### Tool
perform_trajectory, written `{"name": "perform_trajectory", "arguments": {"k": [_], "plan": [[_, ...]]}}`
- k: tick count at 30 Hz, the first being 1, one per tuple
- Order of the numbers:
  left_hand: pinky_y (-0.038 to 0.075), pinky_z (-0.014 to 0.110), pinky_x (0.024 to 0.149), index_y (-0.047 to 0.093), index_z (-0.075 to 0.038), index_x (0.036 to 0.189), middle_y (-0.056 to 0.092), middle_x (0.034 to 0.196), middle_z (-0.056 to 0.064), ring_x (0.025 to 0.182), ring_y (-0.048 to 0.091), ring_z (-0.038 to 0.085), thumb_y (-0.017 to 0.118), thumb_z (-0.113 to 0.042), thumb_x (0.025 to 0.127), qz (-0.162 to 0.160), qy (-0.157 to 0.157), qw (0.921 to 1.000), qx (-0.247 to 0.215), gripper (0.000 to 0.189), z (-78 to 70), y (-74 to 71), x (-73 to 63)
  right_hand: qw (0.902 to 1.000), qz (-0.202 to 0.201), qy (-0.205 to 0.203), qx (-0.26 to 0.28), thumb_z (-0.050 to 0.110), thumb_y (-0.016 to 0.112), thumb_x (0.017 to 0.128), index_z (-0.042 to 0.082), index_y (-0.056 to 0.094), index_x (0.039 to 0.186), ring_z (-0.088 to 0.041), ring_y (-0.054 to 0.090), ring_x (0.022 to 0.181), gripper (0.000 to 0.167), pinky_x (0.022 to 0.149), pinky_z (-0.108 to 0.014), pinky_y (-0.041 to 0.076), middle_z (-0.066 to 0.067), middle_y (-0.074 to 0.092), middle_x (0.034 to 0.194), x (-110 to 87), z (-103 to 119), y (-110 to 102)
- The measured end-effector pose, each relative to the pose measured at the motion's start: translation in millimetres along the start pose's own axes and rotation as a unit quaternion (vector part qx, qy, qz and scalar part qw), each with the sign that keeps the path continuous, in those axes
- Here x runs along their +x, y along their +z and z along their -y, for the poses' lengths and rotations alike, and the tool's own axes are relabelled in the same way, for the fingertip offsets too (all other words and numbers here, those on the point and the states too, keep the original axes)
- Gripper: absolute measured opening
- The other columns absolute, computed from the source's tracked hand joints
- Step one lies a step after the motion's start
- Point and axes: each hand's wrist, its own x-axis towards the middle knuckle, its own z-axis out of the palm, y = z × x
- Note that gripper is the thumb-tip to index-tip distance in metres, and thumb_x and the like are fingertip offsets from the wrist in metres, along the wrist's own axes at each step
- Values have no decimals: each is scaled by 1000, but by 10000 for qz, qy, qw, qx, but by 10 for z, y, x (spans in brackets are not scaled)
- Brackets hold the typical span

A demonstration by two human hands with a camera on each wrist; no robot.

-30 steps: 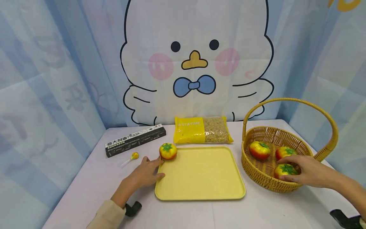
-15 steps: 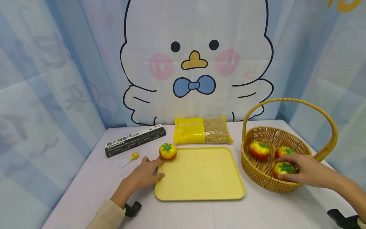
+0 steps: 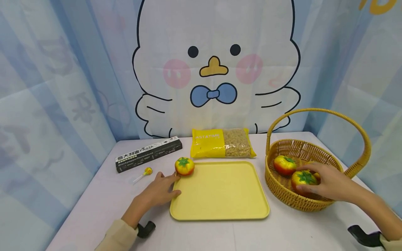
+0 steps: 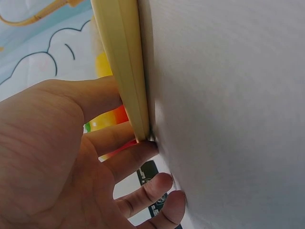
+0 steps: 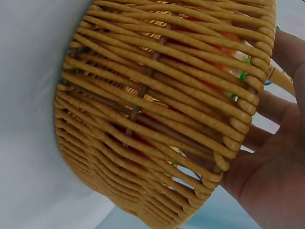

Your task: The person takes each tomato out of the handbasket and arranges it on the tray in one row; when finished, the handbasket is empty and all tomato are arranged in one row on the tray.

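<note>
My right hand (image 3: 326,183) grips a red-and-yellow tomato (image 3: 304,178) with a green star-shaped top, inside the wicker basket (image 3: 285,197). Beside it lies another tomato (image 3: 284,165); a third is mostly hidden behind the held one and my fingers. In the right wrist view, the basket's woven wall (image 5: 157,105) covers most of the tomatoes. My left hand (image 3: 161,188) rests at the left edge of the yellow tray (image 3: 220,191), thumb and index finger over its rim. One tomato (image 3: 184,166) sits at the tray's far left corner, near my left fingertips.
A black pasta box (image 3: 148,153) lies at the back left, with a lollipop (image 3: 147,171) in front of it. Behind the tray is a yellow bag of pasta (image 3: 223,143). The basket's tall handle (image 3: 320,109) arches over its opening. A cartoon-printed curtain (image 3: 213,35) stands behind the table.
My right hand has moved left with the tomato in its grip, within the basket, so the third tomato is now mostly covered. My left hand and the tray have stayed in place.
</note>
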Motion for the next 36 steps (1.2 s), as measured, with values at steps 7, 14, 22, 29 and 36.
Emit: {"name": "perform_trajectory", "arguments": {"k": [7, 14, 22, 29, 36], "plan": [[49, 46, 91, 59, -13, 151, 58, 158, 7, 113, 48, 29, 75, -38, 98, 11, -16, 10000, 15, 61, -1, -2, 7, 9998, -184, -1, 54, 47, 89, 83, 8, 72, 129, -35, 68, 106, 63, 86, -59, 58, -17, 73, 122, 45, 35, 2], [50, 47, 93, 60, -13, 151, 58, 159, 7, 114, 49, 29, 76, -38, 98, 34, -52, 10000, -3, 61, 2, 0, 12, 9995, -182, 134, 208, 44, 90, 84, 5, 69, 132, -46, 69, 109, 65, 87, -64, 58, -25, 70, 128, 77, 65, -3], [49, 47, 94, 60, -12, 150, 57, 159, 8, 115, 49, 29, 75, -37, 98, 5, 5, 10000, -6, 60, 1, 3, 5, 9991, -187, 240, 307, 45, 88, 85, 6, 68, 135, -43, 66, 110, 67, 86, -62, 59, -26, 69, 129, 129, 158, -12], [47, 47, 95, 60, -10, 149, 54, 162, 10, 114, 48, 30, 74, -35, 99, -36, 129, 9999, -2, 58, 4, 10, 2, 9988, -193, 313, 313, 49, 86, 86, 5, 66, 140, -40, 66, 109, 73, 88, -62, 58, -25, 69, 131, 196, 249, -33], [48, 48, 96, 60, -11, 150, 53, 163, 9, 116, 49, 30, 74, -36, 99, -14, 73, 10000, -52, 59, 10, 4, -2, 9982, -200, 383, 428, 49, 86, 86, 2, 64, 141, -40, 66, 109, 76, 86, -59, 59, -27, 69, 131, 247, 319, -34]]}}
